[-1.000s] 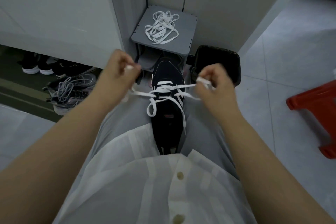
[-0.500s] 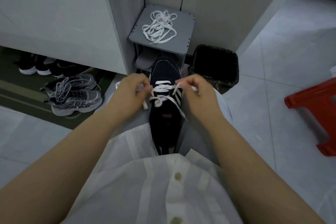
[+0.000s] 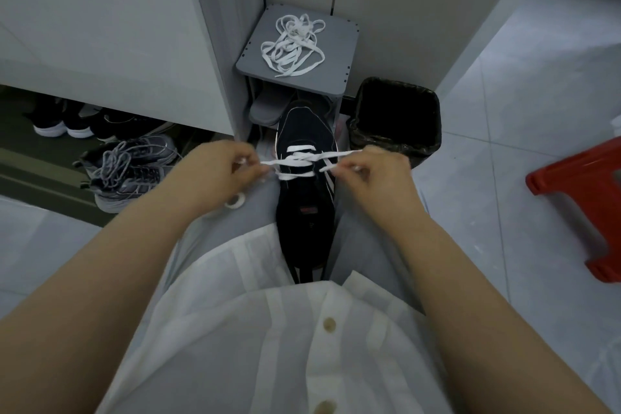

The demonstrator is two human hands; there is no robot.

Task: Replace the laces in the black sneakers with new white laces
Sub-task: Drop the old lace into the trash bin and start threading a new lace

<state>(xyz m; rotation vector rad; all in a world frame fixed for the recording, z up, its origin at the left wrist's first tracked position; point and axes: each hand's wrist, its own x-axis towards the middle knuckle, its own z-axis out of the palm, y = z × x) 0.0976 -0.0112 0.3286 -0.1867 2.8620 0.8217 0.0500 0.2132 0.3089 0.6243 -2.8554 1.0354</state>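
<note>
Nearest to the camera is a white buttoned shirt point(image 3: 268, 339), and past its hem are the grey trousers point(image 3: 242, 222) of the seated person. The black sneaker point(image 3: 304, 222) lies between the two thighs, heel toward the shirt and toe pointing away. Both forearms reach forward to it.

The left hand point(image 3: 218, 175) is just beside the left side of the shoe, and its curled fingers pinch one part of the white lace point(image 3: 299, 161). The right hand point(image 3: 376, 178) is at the other side, fingers also curled, and it pinches another part of the same lace. The lace is stretched between the two hands and crosses over the front eyelets, where a few rows are already threaded. A small white loop point(image 3: 235, 202) shows under the left wrist; what it is I cannot tell.

Further away, on the floor at the left, stands a pair of grey sneakers point(image 3: 127, 172), and behind them black shoes with white soles point(image 3: 64, 123) under a cabinet. Straight ahead, just beyond the toe, is a small grey rack point(image 3: 336, 74) — on its top lies a loose pile of white laces point(image 3: 292, 44), and grey slippers point(image 3: 265, 108) are on the level below. A black bin point(image 3: 396, 84) stands just beside the rack at the right. A red stool point(image 3: 584, 198) is well apart, at the right edge.
</note>
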